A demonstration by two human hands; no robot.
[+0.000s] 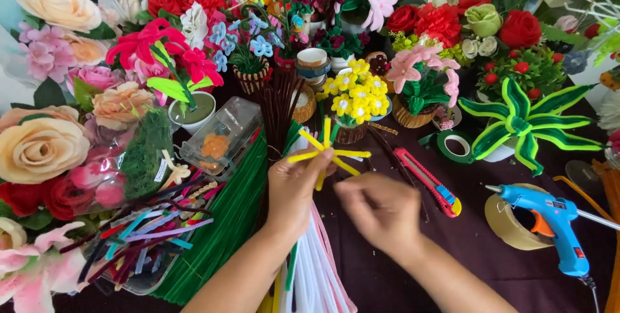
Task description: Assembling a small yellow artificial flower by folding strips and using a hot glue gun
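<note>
While left hand (294, 187) fingers pinch several crossed yellow pipe cleaners (326, 151), right hand (381, 210) blurred, fingers' state unclear.

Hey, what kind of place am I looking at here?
Probably a handmade-flower craft table. The left hand holds crossed yellow pipe cleaners, with the right hand close beside; green pipe cleaner bundles, a blue glue gun and finished potted flowers surround them.

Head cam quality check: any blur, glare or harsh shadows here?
Head view: the right hand is smeared by motion blur; the left hand holding the crossed yellow fuzzy pipe-cleaner pieces is sharper. Lighting is soft and even, with no hard shadows on the dark purple tablecloth. Mild glare on the clear plastic box.
</note>
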